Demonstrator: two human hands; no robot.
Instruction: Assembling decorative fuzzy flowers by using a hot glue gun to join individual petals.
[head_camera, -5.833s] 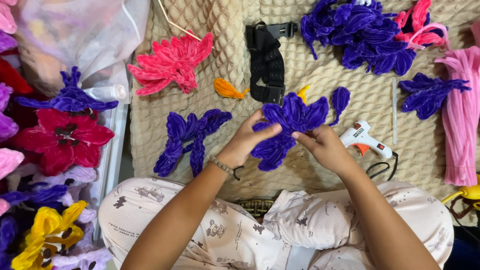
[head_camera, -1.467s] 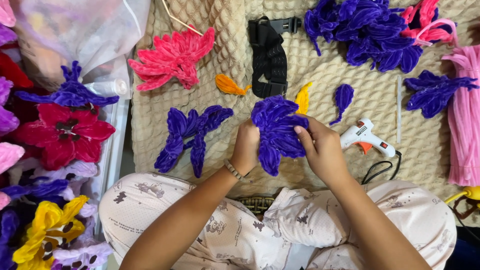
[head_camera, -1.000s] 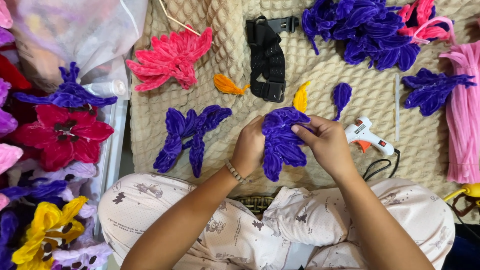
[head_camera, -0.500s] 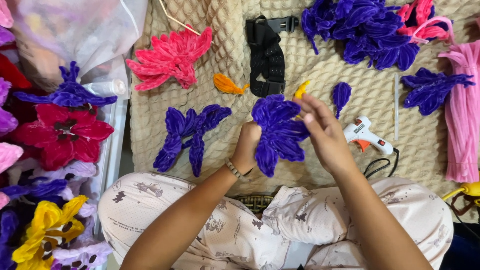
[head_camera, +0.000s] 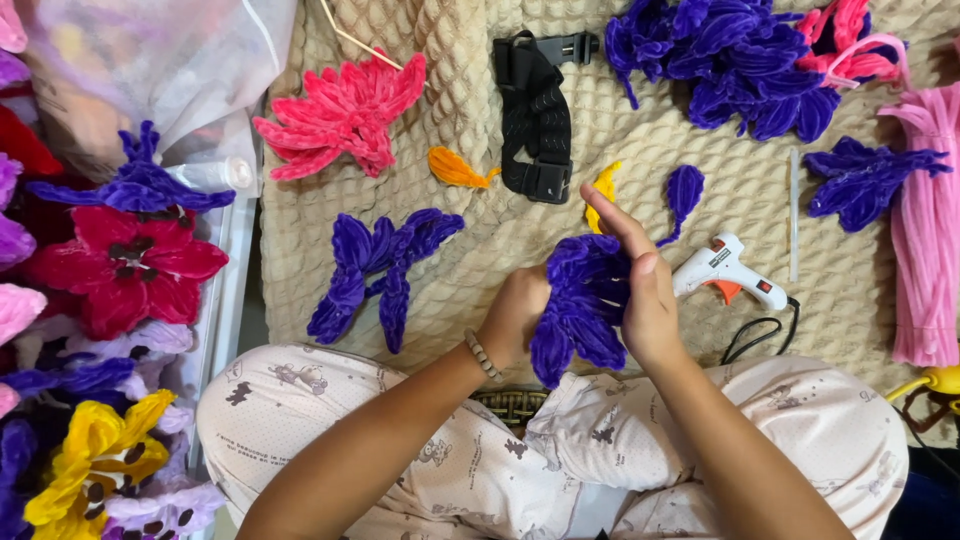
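Note:
I hold a purple flower (head_camera: 583, 305) made of fuzzy pipe-cleaner petals between both hands, above my lap. My left hand (head_camera: 514, 318) grips its left side from below. My right hand (head_camera: 640, 280) wraps the right side, index finger stretched up along the petals. A small yellow petal (head_camera: 603, 187) and a single purple petal (head_camera: 683, 190) lie on the beige textured mat (head_camera: 470, 270) just beyond my right fingers. A white glue gun (head_camera: 725, 273) lies right of my right hand.
A loose cluster of purple petals (head_camera: 378, 268) lies left of my hands, with a pink flower (head_camera: 345, 112), an orange petal (head_camera: 455, 168) and a black strap (head_camera: 537, 118) farther back. Purple petals (head_camera: 730, 60) pile at the back right, pink pipe cleaners (head_camera: 925, 220) at the right edge. Finished flowers (head_camera: 120, 260) fill the left side.
The purple flower was spread flat 5.8 s ago; its petals are now gathered together between my hands. My right hand shifted slightly lower around it over the last half second.

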